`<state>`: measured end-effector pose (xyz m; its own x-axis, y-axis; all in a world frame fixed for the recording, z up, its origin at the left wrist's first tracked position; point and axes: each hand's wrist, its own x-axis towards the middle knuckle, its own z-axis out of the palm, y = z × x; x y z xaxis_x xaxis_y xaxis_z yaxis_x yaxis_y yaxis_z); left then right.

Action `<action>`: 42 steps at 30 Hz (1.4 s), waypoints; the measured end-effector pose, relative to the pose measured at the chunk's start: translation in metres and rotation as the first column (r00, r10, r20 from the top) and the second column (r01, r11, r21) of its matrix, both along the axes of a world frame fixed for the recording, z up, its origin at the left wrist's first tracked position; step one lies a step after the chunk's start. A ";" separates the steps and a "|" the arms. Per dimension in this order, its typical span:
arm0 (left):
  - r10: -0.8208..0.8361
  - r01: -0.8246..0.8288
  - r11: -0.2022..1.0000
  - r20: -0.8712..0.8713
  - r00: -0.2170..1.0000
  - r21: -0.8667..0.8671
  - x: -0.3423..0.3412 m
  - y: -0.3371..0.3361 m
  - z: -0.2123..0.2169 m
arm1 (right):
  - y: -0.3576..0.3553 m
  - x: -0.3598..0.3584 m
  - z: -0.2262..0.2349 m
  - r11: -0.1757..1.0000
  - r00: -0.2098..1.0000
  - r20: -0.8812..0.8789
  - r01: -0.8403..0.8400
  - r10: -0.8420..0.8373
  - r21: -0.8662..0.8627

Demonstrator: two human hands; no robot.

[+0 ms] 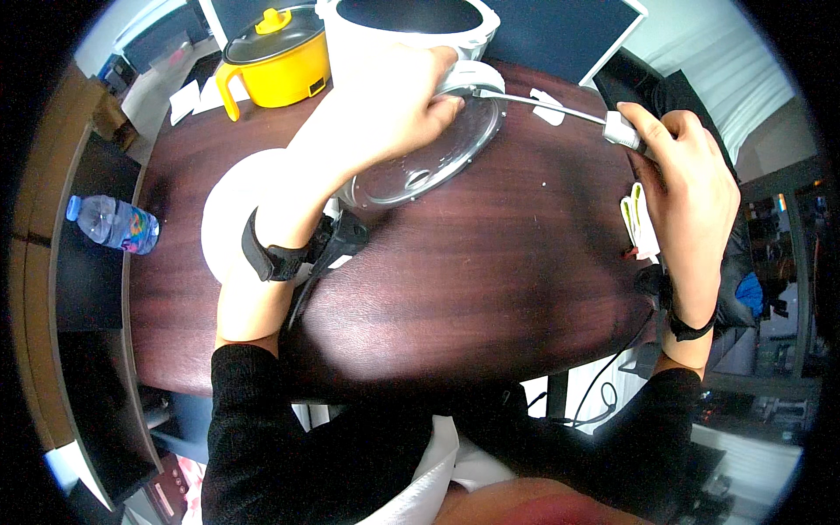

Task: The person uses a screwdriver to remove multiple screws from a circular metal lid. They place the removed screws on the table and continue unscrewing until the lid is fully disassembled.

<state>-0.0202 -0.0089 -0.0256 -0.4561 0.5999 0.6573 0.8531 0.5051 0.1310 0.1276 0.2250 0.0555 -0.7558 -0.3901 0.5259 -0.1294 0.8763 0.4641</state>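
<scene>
A dark table [472,271] supports a white pot [354,35] at its far side; a yellow pot [278,74] stands to its left; a transparent lid [437,157] is tilted before the white pot. The left hand [407,101] grips the lid's top; the right hand [691,188] is closed on a screwdriver-like tool [569,110]; its tip is at the lid's pale handle [479,77].

The desk [455,289] carries one yellow electric pot [289,74] and one white pot [394,37] at its far edge: two pots. Lids number two: one clear glass lid [420,173], one yellow-knobbed lid [273,40]. There is one screwdriver [560,108] toward the far right corner, one water bottle [114,223] at the left edge, and two black wrist straps [691,331]. Whether the white folded bundle [643,226] by the right edge is one piece or two, I can't tell.
</scene>
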 end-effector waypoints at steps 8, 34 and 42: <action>0.022 -0.023 0.999 0.027 0.999 0.031 0.002 0.003 0.000 | 0.014 0.009 -0.059 0.654 0.842 0.473 0.207 0.260 -0.728; 0.084 -0.065 0.993 0.203 0.976 -0.100 -0.002 -0.005 0.010 | 0.009 -0.013 -0.030 0.966 0.994 0.069 -0.062 0.081 -0.250; 0.040 -0.036 0.999 0.137 0.990 -0.031 -0.005 -0.001 0.008 | 0.001 -0.001 -0.083 0.088 0.640 0.529 0.588 0.557 -0.804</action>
